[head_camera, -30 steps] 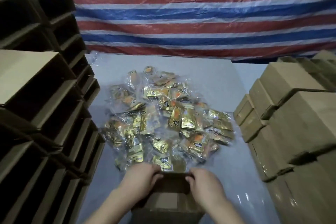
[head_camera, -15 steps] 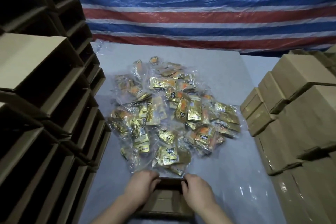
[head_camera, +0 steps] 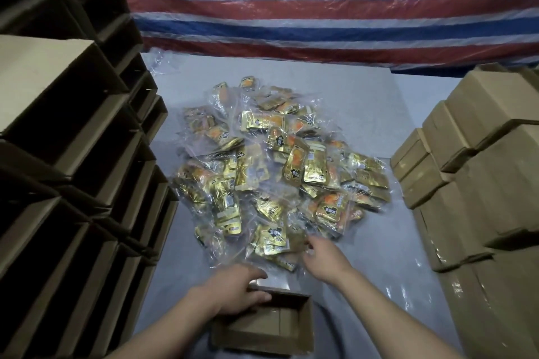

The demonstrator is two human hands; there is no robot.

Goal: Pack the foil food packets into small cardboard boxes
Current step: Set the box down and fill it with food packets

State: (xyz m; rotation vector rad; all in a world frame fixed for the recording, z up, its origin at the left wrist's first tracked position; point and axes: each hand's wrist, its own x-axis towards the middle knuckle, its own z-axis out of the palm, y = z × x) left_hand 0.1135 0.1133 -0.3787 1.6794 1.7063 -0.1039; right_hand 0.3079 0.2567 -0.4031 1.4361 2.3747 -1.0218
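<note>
Gripping the far left rim of a small open brown cardboard box (head_camera: 264,326) near the front edge of the pale grey counter (head_camera: 376,114), the person's left hand (head_camera: 236,290) had its fingers (head_camera: 256,274) curled over the wall and the thumb inside. The right hand (head_camera: 322,256) reached to the near edge of the heap of gold foil food packets in clear wrap (head_camera: 280,172), its fingers blurred, so their grasp could not be told. Stacks of open dark cardboard boxes (head_camera: 75,137) stood left, closed brown cartons (head_camera: 478,172) right, a red, white and blue striped tarpaulin (head_camera: 320,3) behind.
</note>
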